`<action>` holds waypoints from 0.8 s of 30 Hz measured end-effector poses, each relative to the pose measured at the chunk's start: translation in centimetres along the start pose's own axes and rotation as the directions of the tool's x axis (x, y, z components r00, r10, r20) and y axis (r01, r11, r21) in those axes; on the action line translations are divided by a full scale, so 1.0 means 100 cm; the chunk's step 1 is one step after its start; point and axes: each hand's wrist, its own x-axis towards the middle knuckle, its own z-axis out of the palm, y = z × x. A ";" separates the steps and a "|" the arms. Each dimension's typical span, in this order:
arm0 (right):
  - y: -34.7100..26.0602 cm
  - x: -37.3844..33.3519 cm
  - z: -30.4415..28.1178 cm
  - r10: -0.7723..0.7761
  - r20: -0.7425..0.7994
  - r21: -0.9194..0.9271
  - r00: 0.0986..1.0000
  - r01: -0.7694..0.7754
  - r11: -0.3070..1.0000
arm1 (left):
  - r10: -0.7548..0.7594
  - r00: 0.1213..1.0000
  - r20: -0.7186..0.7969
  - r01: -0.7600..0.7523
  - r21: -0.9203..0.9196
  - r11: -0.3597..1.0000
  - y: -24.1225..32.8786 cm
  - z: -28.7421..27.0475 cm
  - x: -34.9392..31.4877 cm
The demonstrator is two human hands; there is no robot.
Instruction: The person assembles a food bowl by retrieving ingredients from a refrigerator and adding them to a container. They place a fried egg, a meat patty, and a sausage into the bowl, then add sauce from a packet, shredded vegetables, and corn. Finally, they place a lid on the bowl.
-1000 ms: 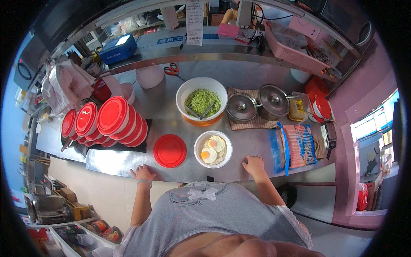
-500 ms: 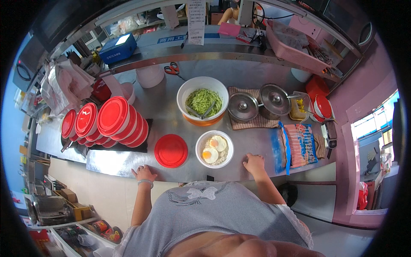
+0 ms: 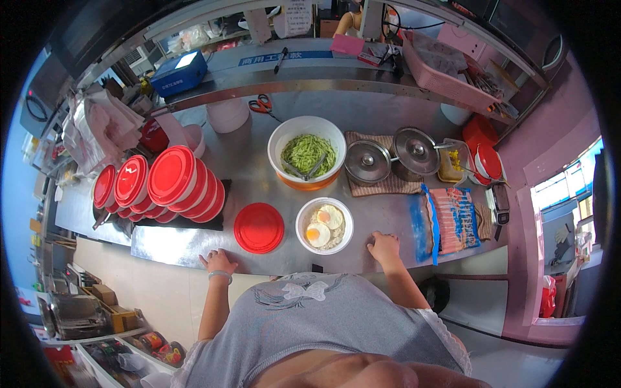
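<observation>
On the grey metal bench (image 3: pixel 178 244), a round white bowl (image 3: pixel 350 226) with 2 fried eggs (image 3: pixel 317 235) sits left and slightly ahead of the right hand (image 3: pixel 384 247), the nearer one; its fingers look loosely bent, holding nothing; a flat, round red lid (image 3: pixel 259 228) lies ahead and right of the left hand (image 3: pixel 218 262), its empty fingers spread at the front edge; neither round shows a long axis.

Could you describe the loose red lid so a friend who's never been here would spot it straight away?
Start with the big metal counter and find the left hand at its near edge. Just beyond it, left of the white bowl with two fried eggs, is the round red lid. Unlike the piled red lids farther left, it lies flat and alone.
</observation>
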 end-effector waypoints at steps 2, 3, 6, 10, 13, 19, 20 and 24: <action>-0.001 0.000 -0.001 0.000 -0.004 0.001 1.000 0.000 1.000 | 0.002 1.000 0.003 -0.002 -0.005 1.000 -0.001 0.000 0.000; -0.002 0.000 -0.003 -0.001 -0.009 0.000 1.000 0.001 1.000 | 0.003 1.000 0.005 -0.003 -0.011 1.000 -0.002 0.001 0.000; -0.002 -0.001 -0.003 0.002 -0.011 -0.002 1.000 -0.002 1.000 | 0.004 1.000 0.005 -0.004 -0.007 1.000 -0.001 0.000 -0.001; -0.003 -0.003 -0.005 0.006 0.002 0.001 1.000 -0.006 1.000 | 0.024 0.999 -0.032 -0.024 0.002 1.000 -0.004 0.008 0.003; -0.002 -0.002 -0.006 0.010 0.040 -0.016 0.999 -0.009 1.000 | 0.044 0.995 -0.090 -0.043 0.011 0.999 -0.010 0.020 0.009; 0.005 -0.003 0.010 -0.011 -0.072 0.030 0.997 0.013 0.999 | 0.057 0.997 -0.058 -0.054 0.048 0.997 -0.007 0.016 0.011; 0.006 -0.002 0.014 -0.023 -0.099 0.048 0.995 0.028 0.998 | 0.059 0.997 -0.048 -0.056 0.063 0.996 -0.007 0.015 0.011; 0.006 -0.005 0.018 -0.030 -0.174 0.072 0.984 0.043 0.996 | 0.066 0.997 -0.031 -0.063 0.101 0.993 -0.008 0.019 0.017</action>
